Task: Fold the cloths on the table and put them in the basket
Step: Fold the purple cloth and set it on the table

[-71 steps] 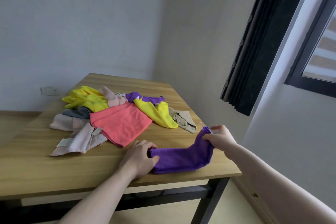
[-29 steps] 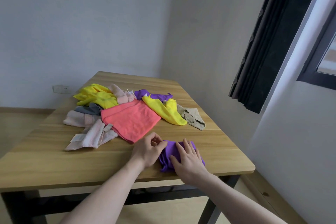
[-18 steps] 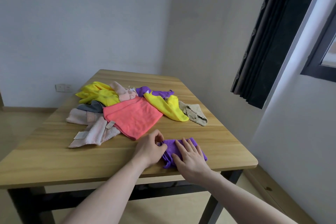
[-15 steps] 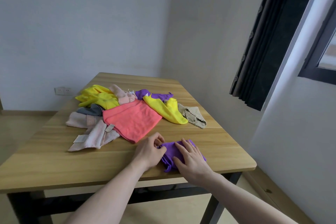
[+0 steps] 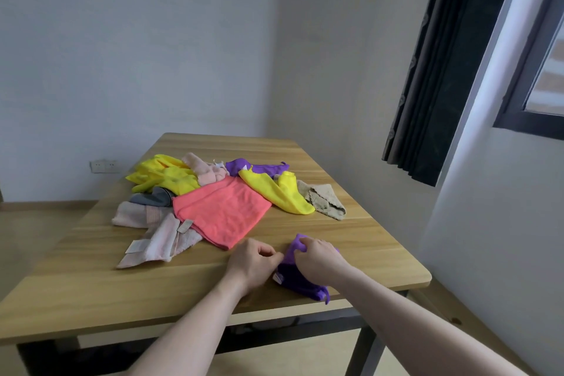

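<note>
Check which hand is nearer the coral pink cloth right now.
Left. The left hand sits just in front of the coral pink cloth, near its front corner, pinching the purple cloth. The right hand grips that purple cloth farther to the right.

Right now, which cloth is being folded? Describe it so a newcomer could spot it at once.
Start at the wooden table and go to its near right corner, away from the cloth pile. There the left hand and right hand both pinch a small purple cloth. The other purple cloth lies at the pile's far side, untouched.
</note>
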{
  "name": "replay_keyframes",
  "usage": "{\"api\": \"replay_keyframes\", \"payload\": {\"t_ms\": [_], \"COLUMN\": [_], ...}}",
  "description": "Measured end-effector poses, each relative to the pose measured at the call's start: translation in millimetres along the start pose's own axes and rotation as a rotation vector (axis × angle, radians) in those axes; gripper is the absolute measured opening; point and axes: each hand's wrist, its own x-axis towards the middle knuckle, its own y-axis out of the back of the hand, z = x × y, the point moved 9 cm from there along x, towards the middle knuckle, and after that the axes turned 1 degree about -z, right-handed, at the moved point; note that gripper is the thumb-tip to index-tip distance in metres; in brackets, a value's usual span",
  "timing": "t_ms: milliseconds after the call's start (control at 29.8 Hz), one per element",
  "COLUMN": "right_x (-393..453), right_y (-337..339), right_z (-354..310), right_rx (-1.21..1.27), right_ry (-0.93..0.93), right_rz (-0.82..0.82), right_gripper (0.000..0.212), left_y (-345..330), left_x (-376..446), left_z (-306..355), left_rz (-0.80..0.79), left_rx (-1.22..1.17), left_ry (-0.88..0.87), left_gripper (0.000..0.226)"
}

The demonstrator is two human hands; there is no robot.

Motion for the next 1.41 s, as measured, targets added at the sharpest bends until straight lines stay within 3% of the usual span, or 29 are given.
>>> {"api": "replay_keyframes", "payload": {"t_ms": [134,268,436,604,1006,1409], "right_x": [10.7,-0.9,1.1,9.9,26.3,13.1], "right_y": [-13.1,-28.7,-18.3,8.8,43.9,64.1], "right_z": [-1.8,3.0,26.4,62.2,157.7,184.4], "right_rx": [-0.119,-0.261,-0.314,-0.387,-0.22,-0.055], "right_ry": [-0.044,-0.032,0.048,-0.005,-0.134,-0.157], "right_rz": [-0.043,0.021,-0.014,-0.068,-0.052,0.041], "right_gripper": [0.06,0.071,0.072,0.077,0.073,0.061], "left_y": [3.6,7.2,6.4,6.7,-5.0,-10.1], "left_x": [2.1,0.2,-1.6,2.7,7.1,6.5], "left_z": [-5.1,-7.7,-3.1,-4.3,-2.6,0.2], "left_rz": [-0.005,0.049,0.055,0.103,0.079,0.043], "left_rx": [-0.118,-0.243,-0.099,0.111,0.27,0.287], "left_ry": [0.03,0.076,0.042,-0.046,-0.132,-0.13], "left_gripper": [0.039,0.033,0.028,0.02,0.002,0.02]}}
